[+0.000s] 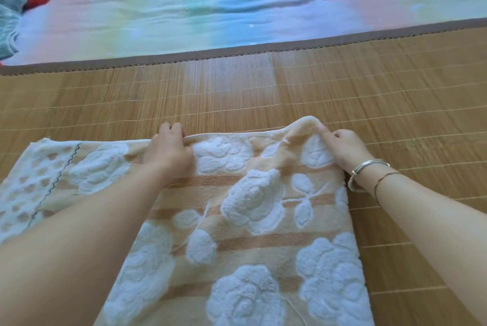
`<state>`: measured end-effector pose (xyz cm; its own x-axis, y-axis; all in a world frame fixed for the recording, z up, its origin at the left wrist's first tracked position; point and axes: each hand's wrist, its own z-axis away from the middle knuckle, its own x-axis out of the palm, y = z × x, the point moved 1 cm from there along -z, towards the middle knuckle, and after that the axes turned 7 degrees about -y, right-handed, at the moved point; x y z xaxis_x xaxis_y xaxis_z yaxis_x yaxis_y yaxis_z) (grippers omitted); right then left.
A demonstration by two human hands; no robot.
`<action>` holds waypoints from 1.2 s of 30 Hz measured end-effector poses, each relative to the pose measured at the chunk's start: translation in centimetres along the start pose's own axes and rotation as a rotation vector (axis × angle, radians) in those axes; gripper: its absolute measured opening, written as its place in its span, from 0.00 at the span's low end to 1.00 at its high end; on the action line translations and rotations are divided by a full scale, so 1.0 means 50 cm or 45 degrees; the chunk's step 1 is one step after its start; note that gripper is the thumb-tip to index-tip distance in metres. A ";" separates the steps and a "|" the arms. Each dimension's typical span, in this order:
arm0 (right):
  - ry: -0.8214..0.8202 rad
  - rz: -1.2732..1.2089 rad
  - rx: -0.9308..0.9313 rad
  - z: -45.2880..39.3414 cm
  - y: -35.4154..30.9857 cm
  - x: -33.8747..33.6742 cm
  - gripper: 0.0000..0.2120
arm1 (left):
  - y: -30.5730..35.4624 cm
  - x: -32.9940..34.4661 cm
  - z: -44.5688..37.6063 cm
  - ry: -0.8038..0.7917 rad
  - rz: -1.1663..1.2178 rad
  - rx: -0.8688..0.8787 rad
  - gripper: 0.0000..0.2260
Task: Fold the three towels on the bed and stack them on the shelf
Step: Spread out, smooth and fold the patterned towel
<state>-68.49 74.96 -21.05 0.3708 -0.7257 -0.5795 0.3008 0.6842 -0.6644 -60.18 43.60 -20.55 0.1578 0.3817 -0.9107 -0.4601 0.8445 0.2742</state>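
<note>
Head view, towel: a peach towel [253, 220] with white raised roses lay across the lower middle of the frame on the bamboo mat [263, 93] that covered the near part of the bed; a paler dotted end of the towel reached out to the lower left.
Head view, left hand: our left hand [168, 151] sat at the towel's far edge, just left of centre, fingers curled over the hem and gripping it.
Head view, right hand: our right hand [342, 149], with bracelets [369, 167] at the wrist, pinched the far right corner, which stood lifted in a small hump off the mat.
Head view, other cloth: a blue-grey knitted bundle [10, 17] with something red beside it lay at the upper left edge on the pastel sheet [237, 1]; we could not tell whether it was a towel.
Head view, shelf: none showed in the frame.
Progress: we judged the work to be early, with this towel perhaps partly doubled and mid-fold; no finished folded towel was in sight.
Left to do: finishing this fold, the other two towels, and all the stacking on the shelf.
</note>
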 end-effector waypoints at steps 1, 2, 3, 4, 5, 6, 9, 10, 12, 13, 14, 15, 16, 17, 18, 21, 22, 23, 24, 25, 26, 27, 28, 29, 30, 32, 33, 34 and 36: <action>-0.075 -0.036 0.021 -0.003 -0.007 0.002 0.20 | -0.002 0.000 -0.001 -0.021 0.011 0.000 0.05; -0.129 -0.096 0.057 -0.008 -0.014 0.003 0.16 | -0.003 -0.001 -0.001 -0.039 0.026 0.002 0.06; -0.160 -0.178 0.091 -0.012 -0.021 0.003 0.14 | -0.004 -0.004 -0.001 -0.060 0.043 0.008 0.07; -0.167 -0.269 0.115 -0.017 -0.026 0.001 0.15 | -0.005 -0.007 0.000 -0.083 0.054 0.019 0.08; -0.171 -0.339 0.133 -0.021 -0.033 -0.001 0.16 | -0.005 -0.012 -0.001 -0.110 0.047 0.030 0.09; -0.167 -0.370 0.142 -0.024 -0.038 -0.002 0.17 | -0.006 -0.016 -0.002 -0.140 0.037 0.045 0.10; -0.029 -0.351 0.006 -0.035 -0.044 -0.001 0.09 | -0.005 -0.029 -0.008 -0.224 0.042 0.060 0.13; 0.104 -0.338 -0.081 -0.034 -0.045 -0.003 0.07 | -0.003 -0.033 -0.010 -0.206 0.050 0.060 0.12; 0.359 -0.364 -0.226 -0.029 -0.045 -0.005 0.08 | 0.000 -0.040 -0.016 0.001 0.049 0.082 0.08; 0.430 -0.371 -0.267 -0.026 -0.043 -0.005 0.09 | 0.002 -0.041 -0.018 0.135 0.035 0.097 0.04; 0.465 -0.347 -0.280 -0.023 -0.040 -0.002 0.09 | 0.004 -0.039 -0.019 0.207 0.029 0.113 0.01; 0.468 -0.303 -0.263 -0.025 -0.032 0.002 0.09 | 0.006 -0.033 -0.021 0.202 0.013 0.122 0.05; 0.466 -0.244 -0.235 -0.028 -0.024 0.006 0.08 | 0.006 -0.024 -0.023 0.111 -0.007 0.107 0.11; 0.456 -0.187 -0.203 -0.028 -0.014 0.009 0.10 | 0.007 -0.012 -0.021 -0.011 -0.007 0.069 0.18; 0.444 -0.146 -0.178 -0.027 -0.007 0.010 0.13 | 0.006 -0.001 -0.016 -0.081 -0.002 0.045 0.24; 0.364 -0.081 -0.163 -0.008 0.010 0.010 0.21 | 0.012 0.015 0.014 0.118 -0.050 0.148 0.29; 0.341 -0.045 -0.166 0.002 0.015 0.009 0.22 | 0.017 0.017 0.027 0.196 -0.070 0.193 0.29; 0.320 -0.005 -0.163 0.020 0.024 0.007 0.24 | 0.022 0.023 0.046 0.216 -0.059 0.221 0.28; 0.301 0.023 -0.165 0.037 0.033 0.007 0.24 | 0.029 0.031 0.064 0.195 -0.036 0.248 0.28; 0.281 0.043 -0.167 0.061 0.044 0.006 0.24 | 0.037 0.042 0.089 0.152 -0.016 0.283 0.27; 0.262 0.066 -0.173 0.082 0.054 0.008 0.24 | 0.046 0.055 0.111 0.108 -0.011 0.327 0.26; 0.245 0.094 -0.179 0.109 0.065 0.010 0.24 | 0.056 0.069 0.139 0.060 -0.023 0.376 0.26; 0.229 0.122 -0.182 0.137 0.076 0.014 0.24 | 0.066 0.084 0.170 0.013 -0.051 0.422 0.25; 0.213 0.137 -0.177 0.161 0.084 0.018 0.24 | 0.076 0.100 0.196 -0.041 -0.069 0.452 0.25; 0.194 0.142 -0.171 0.191 0.093 0.023 0.25 | 0.082 0.116 0.227 -0.102 -0.078 0.461 0.25; 0.151 0.142 -0.157 0.247 0.111 0.037 0.25 | 0.089 0.148 0.281 -0.212 -0.115 0.431 0.27; 0.141 0.157 -0.148 0.273 0.119 0.045 0.25 | 0.089 0.162 0.302 -0.238 -0.151 0.418 0.28; 0.138 0.179 -0.151 0.300 0.128 0.054 0.24 | 0.087 0.172 0.322 -0.247 -0.178 0.416 0.29; 0.148 0.204 -0.165 0.354 0.156 0.072 0.25 | 0.077 0.186 0.352 -0.226 -0.207 0.410 0.30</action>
<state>-49.25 78.93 -19.98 0.2992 -0.6168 -0.7280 0.1279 0.7820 -0.6100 -45.13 57.02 -22.53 0.3676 0.2682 -0.8905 -0.1235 0.9631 0.2391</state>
